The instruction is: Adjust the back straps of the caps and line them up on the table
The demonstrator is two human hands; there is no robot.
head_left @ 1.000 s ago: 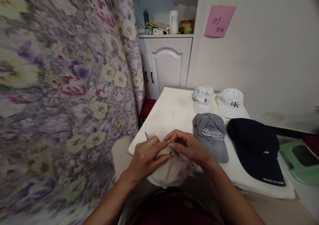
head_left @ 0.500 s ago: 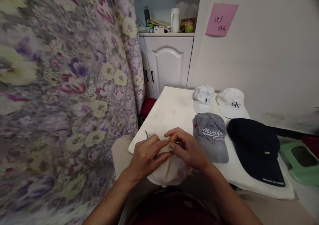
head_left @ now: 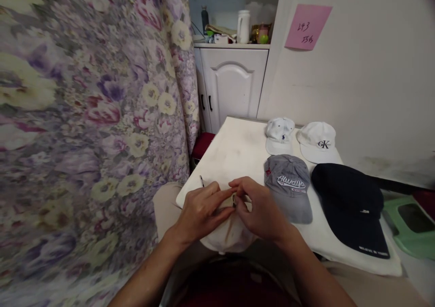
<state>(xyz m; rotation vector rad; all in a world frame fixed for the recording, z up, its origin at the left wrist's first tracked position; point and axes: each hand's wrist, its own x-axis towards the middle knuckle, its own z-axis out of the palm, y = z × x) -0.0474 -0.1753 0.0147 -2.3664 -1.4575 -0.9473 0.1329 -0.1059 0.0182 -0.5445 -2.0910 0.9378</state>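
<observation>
A cream-coloured cap [head_left: 226,237] lies at the near edge of the table, close to my body, its crown toward me. My left hand [head_left: 204,212] is closed on its strap, thumb and forefinger pinching from the left. From the right, my right hand [head_left: 258,207] pinches at the same strap, next to a small metal buckle [head_left: 234,201]. The fingertips of both hands nearly meet there and partly hide the strap. A thin pen-like stick [head_left: 201,181] shows just beyond my left hand.
On the white table [head_left: 226,146] sit a grey cap [head_left: 288,189], a navy cap [head_left: 348,203], a small white cap [head_left: 279,135] and a white CK cap [head_left: 317,141]. A floral curtain [head_left: 95,139] hangs at left. A green plastic stool [head_left: 411,225] stands at right.
The view has shifted slightly left, so the surroundings appear a little further right. Both hands stay at the strap; the right fingers have moved slightly and the buckle shows more clearly.
</observation>
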